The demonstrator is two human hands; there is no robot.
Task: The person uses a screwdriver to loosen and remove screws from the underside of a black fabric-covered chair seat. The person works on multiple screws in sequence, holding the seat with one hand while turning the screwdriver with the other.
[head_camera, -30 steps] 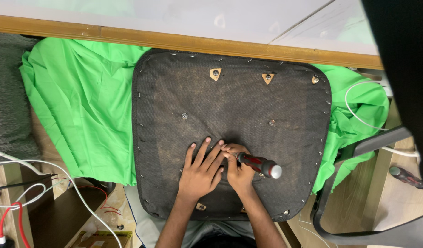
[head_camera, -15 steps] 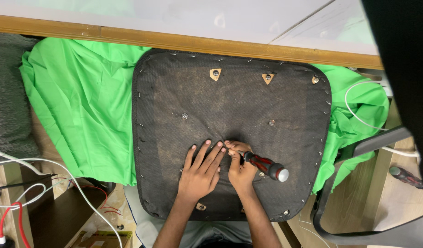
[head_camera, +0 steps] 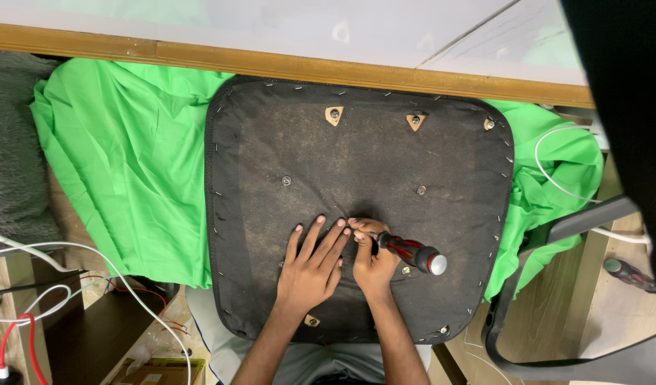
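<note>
1. An upturned black seat (head_camera: 356, 157) lay bottom-up on a green cloth (head_camera: 128, 157), its far edge against a wooden ledge (head_camera: 271, 63).
2. The left hand (head_camera: 310, 267) lay flat and open on the seat near its near edge, fingers spread and pointing toward the seat's middle, holding nothing.
3. The right hand (head_camera: 373, 260) sat just right of the left, touching it at the fingertips, fingers curled tightly around a screwdriver (head_camera: 410, 252).
4. The screwdriver's red-and-black handle slanted right from the hand; its tip was hidden under the fingers.
5. Bolts (head_camera: 334, 113) dotted the seat's far side.
6. A second screwdriver (head_camera: 629, 274) lay well right of the seat.
</note>
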